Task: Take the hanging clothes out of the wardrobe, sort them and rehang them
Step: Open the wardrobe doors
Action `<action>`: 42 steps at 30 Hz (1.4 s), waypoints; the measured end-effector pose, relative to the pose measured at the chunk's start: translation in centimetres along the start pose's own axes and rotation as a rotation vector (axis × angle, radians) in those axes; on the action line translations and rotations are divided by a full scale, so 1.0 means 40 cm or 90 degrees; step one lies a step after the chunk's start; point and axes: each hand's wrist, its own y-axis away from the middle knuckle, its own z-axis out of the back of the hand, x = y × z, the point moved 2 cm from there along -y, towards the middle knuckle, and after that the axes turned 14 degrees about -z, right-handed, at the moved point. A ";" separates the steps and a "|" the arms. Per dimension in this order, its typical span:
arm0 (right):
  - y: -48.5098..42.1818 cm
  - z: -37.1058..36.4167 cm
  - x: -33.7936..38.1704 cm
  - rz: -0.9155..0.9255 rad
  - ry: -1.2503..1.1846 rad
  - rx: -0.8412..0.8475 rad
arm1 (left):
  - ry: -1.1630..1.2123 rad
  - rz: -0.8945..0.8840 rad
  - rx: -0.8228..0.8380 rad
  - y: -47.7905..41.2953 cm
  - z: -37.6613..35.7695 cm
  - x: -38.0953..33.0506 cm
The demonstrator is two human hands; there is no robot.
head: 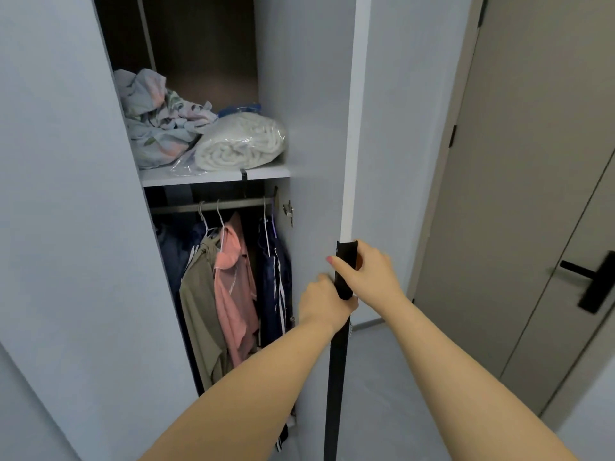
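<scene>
Door handle strip (336,394) cut off below, navy garment (276,277) partly behind forearm (249,387)

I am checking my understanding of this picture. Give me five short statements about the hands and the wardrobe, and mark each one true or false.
1. The left hand and the right hand both hold the black handle strip. True.
2. The right hand holds the strip lower than the left hand. False: it holds it higher.
3. A rolled white blanket lies on the shelf. True.
4. Nothing hangs under the shelf. False: a pink garment, an olive garment and a navy striped garment hang from the rail.
5. The pink garment hangs between the other two. True.
</scene>
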 end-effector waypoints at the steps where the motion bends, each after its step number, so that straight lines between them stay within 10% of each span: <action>1: -0.002 0.005 -0.004 -0.001 0.008 -0.009 | -0.002 -0.003 0.002 -0.002 -0.001 -0.007; 16: 0.064 0.016 -0.002 -0.118 -0.070 -0.130 | 0.264 -0.101 0.108 0.026 0.006 0.126; 22: 0.125 -0.056 0.134 0.142 -0.120 -0.375 | 0.266 -0.111 0.111 -0.026 0.086 0.243; 42: -0.123 -0.761 0.485 0.121 -0.154 -0.012 | 0.142 0.077 -0.115 -0.052 0.657 0.842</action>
